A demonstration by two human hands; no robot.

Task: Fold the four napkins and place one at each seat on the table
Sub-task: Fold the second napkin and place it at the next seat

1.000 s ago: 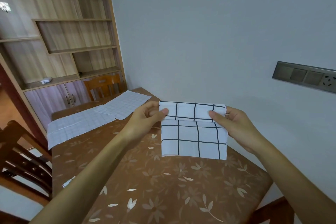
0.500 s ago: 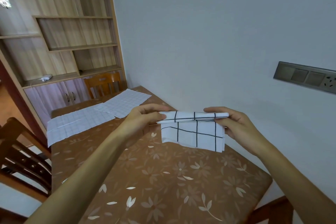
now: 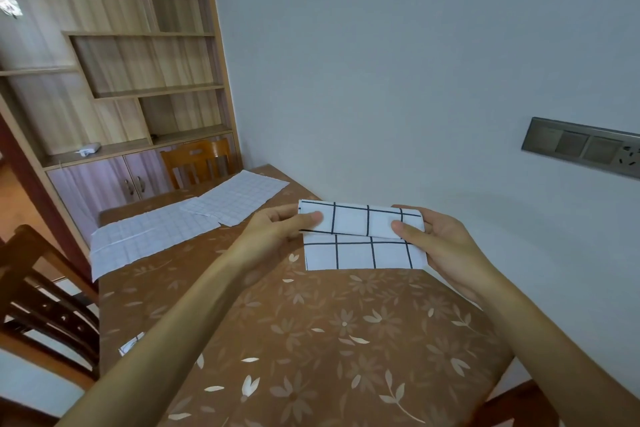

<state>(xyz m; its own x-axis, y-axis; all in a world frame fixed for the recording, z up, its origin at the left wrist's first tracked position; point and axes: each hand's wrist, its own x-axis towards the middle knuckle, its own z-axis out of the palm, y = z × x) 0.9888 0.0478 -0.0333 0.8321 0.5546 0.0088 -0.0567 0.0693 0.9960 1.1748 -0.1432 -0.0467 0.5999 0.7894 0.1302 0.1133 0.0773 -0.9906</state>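
**A:** Where is the napkin that's being folded?

**B:** The bold-grid napkin [image 3: 362,236], white with black lines, is held in both hands over the table [image 3: 311,340], on the side nearest the wall [image 3: 381,62]. Its upper part is folded forward into a band, and a flap hangs below that. I cannot tell whether the bottom edge touches the table.

**A:** And the fingers?

**B:** The left hand [image 3: 277,229] pinches the band's left end, with the thumb flat on the front and the other fingers behind the cloth. The right hand [image 3: 436,239] pinches the right end the same way, thumb on the front and fingers curled behind.

**A:** Any other napkins?

**B:** Two fine-checked ones lie flat farther along the table. The far napkin [image 3: 239,198] is beside the wall, and the left napkin [image 3: 149,239] reaches the table's left edge. Their corners meet. A white scrap [image 3: 131,345] shows next to the left forearm.

**A:** And around the table?

**B:** An orange chair [image 3: 195,159] stands at the far end and a dark chair [image 3: 45,305] on the left. A wooden shelf unit [image 3: 114,62] is behind them, and there is a grey switch panel [image 3: 581,146] on the wall.
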